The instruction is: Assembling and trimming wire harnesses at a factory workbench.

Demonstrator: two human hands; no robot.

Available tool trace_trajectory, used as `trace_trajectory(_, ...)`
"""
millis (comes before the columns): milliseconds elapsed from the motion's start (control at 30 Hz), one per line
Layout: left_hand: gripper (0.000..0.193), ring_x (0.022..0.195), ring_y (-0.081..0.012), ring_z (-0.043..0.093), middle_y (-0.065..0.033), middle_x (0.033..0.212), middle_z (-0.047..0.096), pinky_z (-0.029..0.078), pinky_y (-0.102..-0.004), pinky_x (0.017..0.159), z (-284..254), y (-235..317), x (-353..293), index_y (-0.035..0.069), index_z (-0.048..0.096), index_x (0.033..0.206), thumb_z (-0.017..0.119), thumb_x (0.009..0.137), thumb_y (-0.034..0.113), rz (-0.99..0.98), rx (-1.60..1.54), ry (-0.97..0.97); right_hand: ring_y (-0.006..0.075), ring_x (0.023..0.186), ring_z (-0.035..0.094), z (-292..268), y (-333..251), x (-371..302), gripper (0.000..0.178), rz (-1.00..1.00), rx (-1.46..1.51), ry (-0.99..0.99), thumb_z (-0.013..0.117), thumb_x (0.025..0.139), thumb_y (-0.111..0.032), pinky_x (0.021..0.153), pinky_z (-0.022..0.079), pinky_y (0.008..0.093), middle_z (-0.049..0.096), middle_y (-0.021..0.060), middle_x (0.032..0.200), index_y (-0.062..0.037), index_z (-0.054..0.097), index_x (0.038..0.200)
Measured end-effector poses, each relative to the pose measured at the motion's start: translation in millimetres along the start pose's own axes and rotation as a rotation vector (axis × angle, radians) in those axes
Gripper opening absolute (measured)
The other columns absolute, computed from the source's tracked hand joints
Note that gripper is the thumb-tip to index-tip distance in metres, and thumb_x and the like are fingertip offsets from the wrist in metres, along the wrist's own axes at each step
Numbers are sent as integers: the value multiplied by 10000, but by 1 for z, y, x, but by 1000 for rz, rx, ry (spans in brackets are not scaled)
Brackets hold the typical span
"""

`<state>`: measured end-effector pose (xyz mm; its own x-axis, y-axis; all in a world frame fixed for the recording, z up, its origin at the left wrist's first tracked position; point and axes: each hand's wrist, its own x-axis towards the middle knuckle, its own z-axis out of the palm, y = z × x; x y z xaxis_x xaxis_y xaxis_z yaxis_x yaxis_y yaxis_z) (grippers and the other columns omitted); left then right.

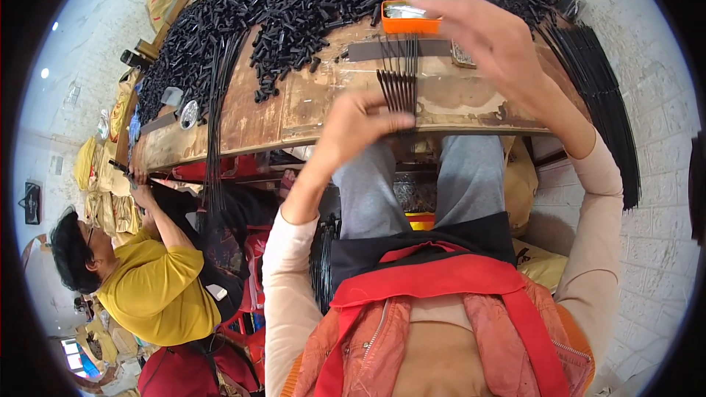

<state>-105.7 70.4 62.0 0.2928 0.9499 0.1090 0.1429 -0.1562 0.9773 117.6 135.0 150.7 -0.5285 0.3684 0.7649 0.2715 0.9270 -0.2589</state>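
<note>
At the table's front edge my left hand [351, 126] is closed around a small bunch of thin black rods [398, 87]. The rods fan out slightly on the wood, their far ends pointing at an orange box [412, 26]. Something pale and shiny lies in that box. Over the box's right side hangs my right hand [494, 43], its fingers smeared by motion, so what they hold, if anything, cannot be made out. A flat dark strip [368, 51] lies crosswise by the rods.
Heaps of short black tubes [294, 22] cover the far part of the wooden table [294, 114]. Long black rods [601, 95] lie at the right edge, and more [218, 103] hang over the front at left. A co-worker in a yellow top [154, 290] sits at left.
</note>
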Motion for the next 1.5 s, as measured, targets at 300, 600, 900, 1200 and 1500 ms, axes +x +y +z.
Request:
trace_trajectory(300, 808, 1380, -347, 361, -160, 1486, 391, 364, -431, 1086, 21, -93, 14, 181, 483, 1399, 810, 674, 322, 467, 962, 21, 325, 843, 651, 45, 137, -53, 171, 316, -164, -302, 613, 878, -166, 766, 512, 398, 685, 141, 918, -39, 691, 963)
trace_trajectory(600, 852, 1447, -321, 235, -138, 1557, 262, 228, -486, 1168, 16, -77, 36, 245, 384, 1467, 761, 721, 414, 353, 1035, -224, 347, 858, 638, 110, 257, -21, 160, 340, -439, -356, 619, 855, -163, 765, 507, 431, 664, 155, 884, -23, 670, 914)
trace_trajectory(900, 777, 1453, -316, 223, -164, 1558, 250, 181, -507, 1174, 11, -90, 39, 219, 380, 1475, 574, 818, 586, 370, 1185, -178, 336, 771, 634, 96, 219, -11, 104, 133, -407, -265, 591, 866, -124, 691, 513, 428, 624, 124, 848, -59, 656, 915)
trace_trajectory(1200, 768, 1454, -304, 227, -151, 1558, 258, 192, -483, 1175, 14, -99, 40, 226, 389, 1469, 577, 819, 588, 388, 1241, -151, 344, 786, 627, 91, 187, -65, 304, 166, -329, -444, 628, 821, -48, 700, 519, 418, 600, 143, 862, -47, 647, 1124)
trace_trajectory(1500, 686, 1438, -307, 266, -144, 1552, 277, 249, -473, 1161, 14, -95, 39, 224, 405, 1453, 587, 795, 290, 383, 1160, -139, 335, 799, 646, 104, 188, -62, 239, 135, -328, -422, 589, 837, -70, 701, 537, 434, 616, 131, 867, -35, 674, 1057)
